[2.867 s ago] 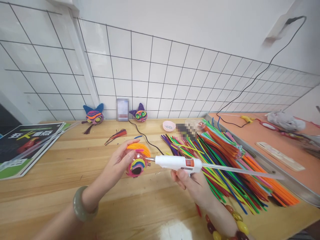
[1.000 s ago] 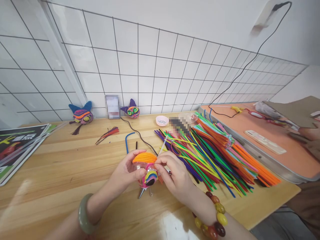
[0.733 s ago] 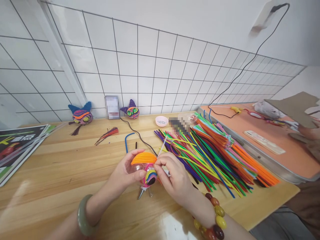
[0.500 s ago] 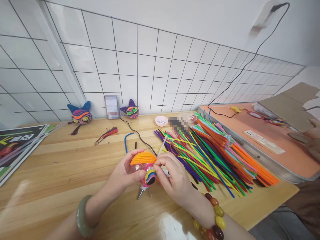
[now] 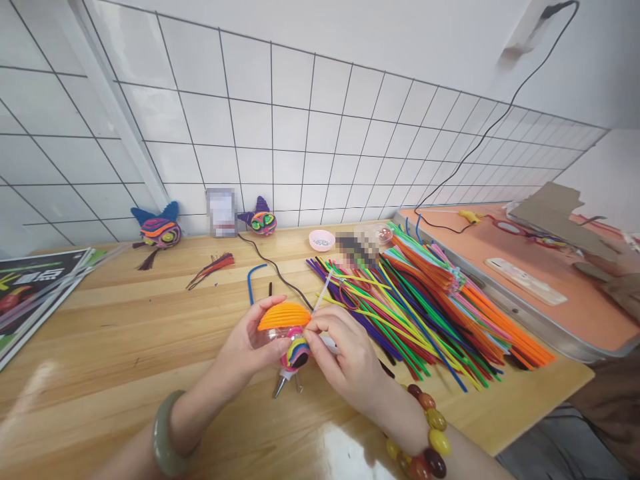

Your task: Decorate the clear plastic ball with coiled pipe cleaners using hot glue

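I see my left hand [image 5: 245,347] and right hand [image 5: 345,357] pinching a round fuzzy pipe-cleaner ball [image 5: 287,330] at frame centre, its ribbed orange cap upward.

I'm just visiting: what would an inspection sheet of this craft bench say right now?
Surface: wooden bench, glare at the near edge.
Job's things: orange-topped ball ornament; glue gun lying beneath it.
Clutter: heap of pipe cleaners, pink dish, two finished figures, booklets.
Hands: left hand cradles the ornament; right hand pinches its front.
Cables: black cord across the bench.
Surroundings: wire grid wall, orange tray.
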The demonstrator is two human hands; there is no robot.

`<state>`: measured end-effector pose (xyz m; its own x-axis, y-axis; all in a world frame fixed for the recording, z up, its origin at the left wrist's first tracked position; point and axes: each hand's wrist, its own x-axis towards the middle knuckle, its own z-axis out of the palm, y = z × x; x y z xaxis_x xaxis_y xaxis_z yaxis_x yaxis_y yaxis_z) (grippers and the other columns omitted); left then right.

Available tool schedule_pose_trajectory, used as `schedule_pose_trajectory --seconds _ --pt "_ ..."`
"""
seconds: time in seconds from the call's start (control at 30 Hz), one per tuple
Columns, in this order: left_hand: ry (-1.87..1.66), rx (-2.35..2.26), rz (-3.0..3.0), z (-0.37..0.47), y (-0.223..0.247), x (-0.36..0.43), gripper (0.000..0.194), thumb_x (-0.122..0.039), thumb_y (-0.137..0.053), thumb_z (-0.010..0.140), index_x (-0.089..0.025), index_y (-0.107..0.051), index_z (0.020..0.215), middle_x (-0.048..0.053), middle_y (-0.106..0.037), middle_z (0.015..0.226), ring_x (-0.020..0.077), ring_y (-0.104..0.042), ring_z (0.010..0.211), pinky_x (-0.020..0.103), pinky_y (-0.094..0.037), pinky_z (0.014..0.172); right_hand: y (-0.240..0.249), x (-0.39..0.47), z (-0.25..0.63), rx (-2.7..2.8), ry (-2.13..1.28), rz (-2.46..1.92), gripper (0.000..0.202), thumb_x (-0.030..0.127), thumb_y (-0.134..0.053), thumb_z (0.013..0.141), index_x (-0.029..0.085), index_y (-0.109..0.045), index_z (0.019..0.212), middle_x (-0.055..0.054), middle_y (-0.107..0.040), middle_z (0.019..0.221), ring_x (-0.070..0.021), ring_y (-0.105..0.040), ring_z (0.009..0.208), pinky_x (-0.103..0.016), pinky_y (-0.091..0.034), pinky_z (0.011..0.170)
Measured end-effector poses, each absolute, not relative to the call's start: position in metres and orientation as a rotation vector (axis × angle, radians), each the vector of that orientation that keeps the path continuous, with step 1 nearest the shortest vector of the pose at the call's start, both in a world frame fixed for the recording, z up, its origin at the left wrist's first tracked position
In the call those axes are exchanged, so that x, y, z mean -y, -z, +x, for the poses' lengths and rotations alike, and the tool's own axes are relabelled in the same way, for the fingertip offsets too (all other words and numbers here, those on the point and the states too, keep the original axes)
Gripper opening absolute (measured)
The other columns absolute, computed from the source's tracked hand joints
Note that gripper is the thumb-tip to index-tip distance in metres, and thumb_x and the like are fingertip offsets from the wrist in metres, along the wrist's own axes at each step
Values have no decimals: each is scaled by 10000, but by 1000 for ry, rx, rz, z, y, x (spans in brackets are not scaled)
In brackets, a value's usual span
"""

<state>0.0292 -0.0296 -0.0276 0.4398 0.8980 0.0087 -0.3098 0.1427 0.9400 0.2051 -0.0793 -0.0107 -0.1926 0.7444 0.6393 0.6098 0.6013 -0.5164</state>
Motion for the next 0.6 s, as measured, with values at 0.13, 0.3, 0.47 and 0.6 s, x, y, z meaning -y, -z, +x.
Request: schedule_pose_trajectory --seconds 0.13,0.3,0.47,0.6 --pt "-963 -667 1076 28 29 30 547 -278 -805 650 -219 -568 1140 80 -692 1029 224 -666 896 304 -525 782 8 80 206 1921 -179 -1024 148 128 -474 917 188 -601 965 -82 -638 908 -208 -593 892 -374 -514 794" --pt "-965 -665 1038 27 32 27 529 -312 -793 661 -226 -588 1140 77 -697 1032 226 -657 900 312 -510 785 5 80 210 1923 -314 -952 253 90 -445 900 189 -604 1069 -99 -603 995 -206 -595 932 -374 -532 805" --pt "-948 -634 966 28 33 26 534 -312 -808 649 -217 -590 1127 68 -699 998 203 -654 855 298 -506 760 5 79 214 1928 -428 -924 280 75 -463 884 194 -612 1089 -90 -579 1016 -197 -585 951 -365 -523 832" --pt "-951 -621 947 28 35 26 534 -304 -805 660 -209 -581 1135 69 -691 1012 187 -647 859 284 -502 766 3 79 213 1913 -431 -923 272 80 -477 880 195 -621 1080 -87 -578 1002 -193 -589 940 -355 -529 820"
